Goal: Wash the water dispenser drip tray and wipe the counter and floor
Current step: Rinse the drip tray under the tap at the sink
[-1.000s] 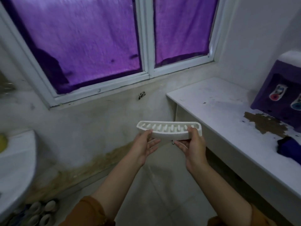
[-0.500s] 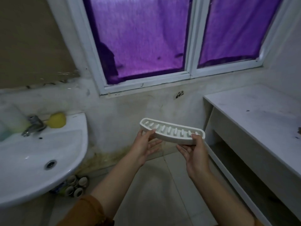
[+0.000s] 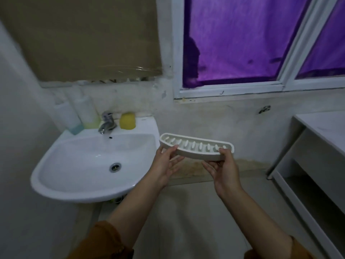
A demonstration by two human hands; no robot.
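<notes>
I hold a white curved drip tray (image 3: 196,147) with several slots in its top, level in the air just right of the sink (image 3: 89,163). My left hand (image 3: 166,165) grips its left end, thumb on the front rim and fingers under it. My right hand (image 3: 224,169) grips its right end the same way. The sink is a white wall basin with a chrome tap (image 3: 107,122) at the back and a drain in the middle. The white counter (image 3: 328,128) shows at the far right edge.
A yellow sponge (image 3: 127,120) and two plastic bottles (image 3: 76,114) stand behind the tap. Purple-covered windows (image 3: 239,40) fill the wall above. An open shelf (image 3: 317,187) runs under the counter. Pale floor tiles (image 3: 196,212) lie between sink and counter. Small items sit under the basin.
The view has swung left from the counter and dispenser to the sink. The tray, still in both hands, has travelled left with it and now hangs beside the basin.
</notes>
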